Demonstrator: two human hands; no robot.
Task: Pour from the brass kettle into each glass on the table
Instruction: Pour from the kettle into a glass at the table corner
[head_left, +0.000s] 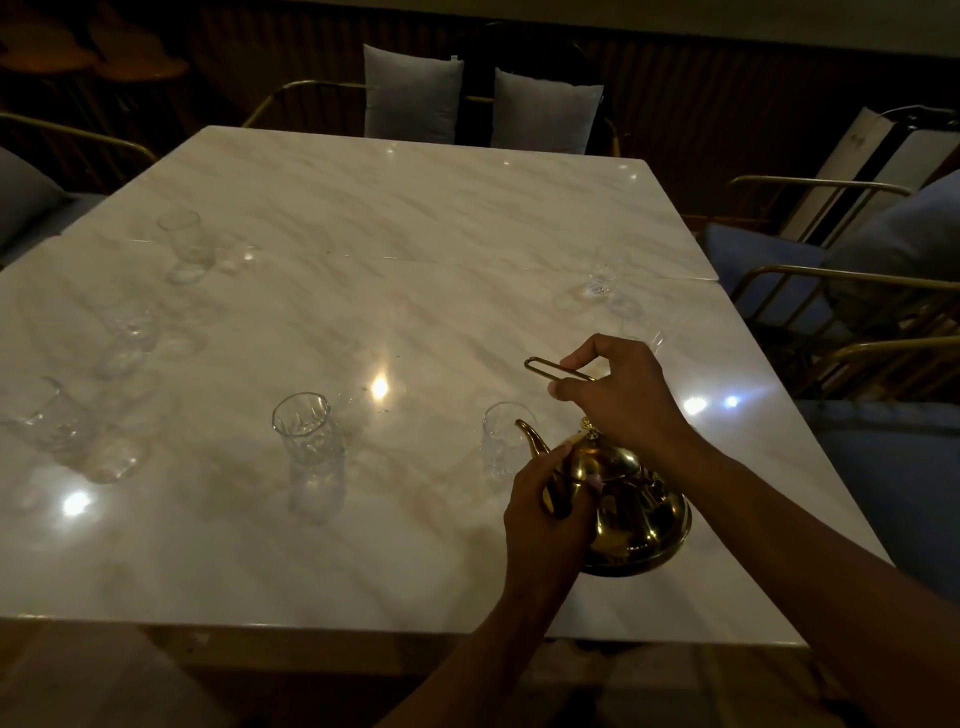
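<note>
Kettle (631, 512) tilting spout toward nearest glass (501, 441): right hand (623, 395) pinching handle (558, 370), left hand (550, 512) gripping body (steadying pour).

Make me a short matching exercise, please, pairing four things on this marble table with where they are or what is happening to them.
Things:
1. brass kettle
2. kettle handle
3. glass by the spout
4. grey cushions

States or places:
a. pinched by the right hand
b. on chairs at the table's far end
c. steadied at its side by the left hand
d. just beyond the golden spout tip, apparently empty

Pairs: 1-c, 2-a, 3-d, 4-b
</note>
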